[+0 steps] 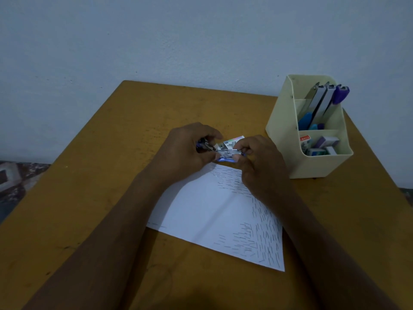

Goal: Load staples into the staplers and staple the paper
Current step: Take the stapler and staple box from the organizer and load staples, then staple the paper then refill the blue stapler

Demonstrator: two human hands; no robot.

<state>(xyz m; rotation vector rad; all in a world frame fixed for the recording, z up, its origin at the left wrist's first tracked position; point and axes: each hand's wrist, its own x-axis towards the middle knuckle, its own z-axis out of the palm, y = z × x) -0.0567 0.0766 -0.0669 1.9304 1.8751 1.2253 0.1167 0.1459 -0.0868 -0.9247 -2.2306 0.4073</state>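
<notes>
Stapler [226,159] pinched in left hand [183,151] grip, right hand [260,163] grip pinching its front

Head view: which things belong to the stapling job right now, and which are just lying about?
In use: blue stapler, gripped by left hand and right hand; small box just behind it; paper studded with staples.
Idle for now: cream organizer; spare staplers in its rear compartment; small boxes in its front compartment.

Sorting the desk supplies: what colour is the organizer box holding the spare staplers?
The organizer box is pale cream-yellow, seen best in the head view.
</notes>
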